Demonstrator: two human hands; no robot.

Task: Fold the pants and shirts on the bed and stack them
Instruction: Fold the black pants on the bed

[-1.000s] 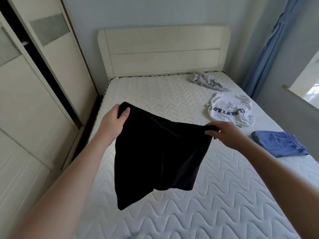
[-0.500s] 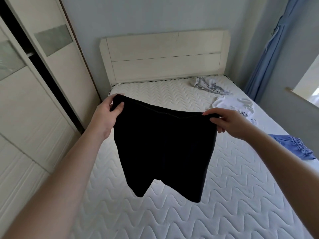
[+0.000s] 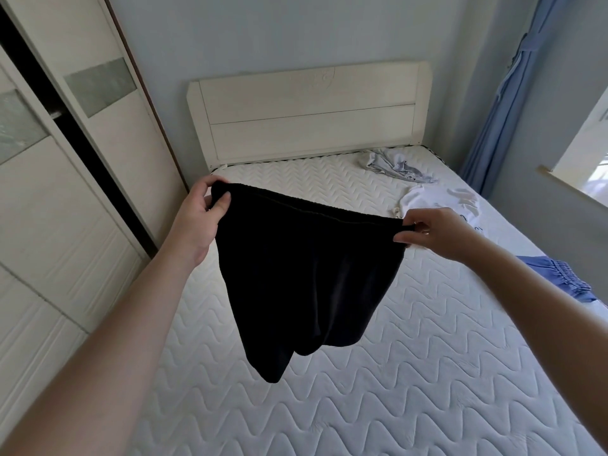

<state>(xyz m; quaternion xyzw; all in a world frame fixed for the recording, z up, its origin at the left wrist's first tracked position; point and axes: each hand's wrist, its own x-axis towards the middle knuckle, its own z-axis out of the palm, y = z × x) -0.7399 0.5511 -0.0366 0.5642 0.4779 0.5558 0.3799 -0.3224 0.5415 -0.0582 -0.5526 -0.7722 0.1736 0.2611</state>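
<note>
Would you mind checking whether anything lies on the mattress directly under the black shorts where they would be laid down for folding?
Nothing visible does. The black shorts hang from both hands over bare white quilted mattress; the other clothes lie farther right.

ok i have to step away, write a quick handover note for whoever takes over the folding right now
Left hand and right hand each grip an end of the waistband of the black shorts, held up over the mattress, unfolded.
Gray garment, white shirt and blue shorts lie loose along the right side.
Done: no folded stack in view.
Left: fold all four and stack them.
</note>
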